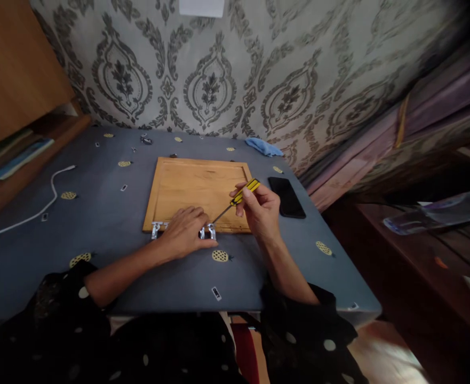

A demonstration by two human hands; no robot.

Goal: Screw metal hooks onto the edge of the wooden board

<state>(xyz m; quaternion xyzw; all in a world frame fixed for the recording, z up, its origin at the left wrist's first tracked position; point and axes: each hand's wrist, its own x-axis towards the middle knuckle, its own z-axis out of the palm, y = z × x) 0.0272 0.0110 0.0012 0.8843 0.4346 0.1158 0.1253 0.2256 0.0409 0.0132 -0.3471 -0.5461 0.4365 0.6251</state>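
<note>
A wooden panel (202,186) with a raised frame lies flat on the table. Metal hinges sit along its near edge: a left hinge (156,229) and a right hinge (211,232). My left hand (184,232) rests over that edge, curled around the right hinge, its thumb along the near side and its fingers on the panel; part of the hardware is hidden beneath it. Pinched in my right hand (263,210) is a screwdriver (245,193) with a yellow and black handle. Its shaft slants down left, and the tip meets the right hinge.
A black phone (286,197) lies right of the panel, and a blue cloth (264,147) by the wall. Small dark items (145,140) are at the back left. A white cable (54,192) crosses the left side, near a shelf with books (14,154).
</note>
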